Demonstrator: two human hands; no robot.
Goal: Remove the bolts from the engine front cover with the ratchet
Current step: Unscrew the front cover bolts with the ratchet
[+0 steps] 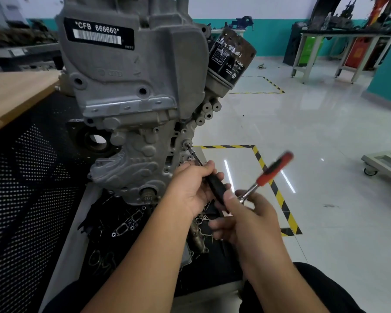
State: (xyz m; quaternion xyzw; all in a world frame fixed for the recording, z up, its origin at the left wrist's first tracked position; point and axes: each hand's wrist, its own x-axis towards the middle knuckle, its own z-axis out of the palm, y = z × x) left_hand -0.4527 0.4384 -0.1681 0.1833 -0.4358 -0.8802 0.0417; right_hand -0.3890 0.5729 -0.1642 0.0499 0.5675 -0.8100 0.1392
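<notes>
Wooden bench (14, 93) left — oil filter (231, 56) right.

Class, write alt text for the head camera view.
Two hands work a ratchet on an extension bar seated on a bolt in the grey engine front cover: left hand gripping the extension, right hand at the ratchet head.

engine (133, 91) on black mat (113, 251)
</notes>
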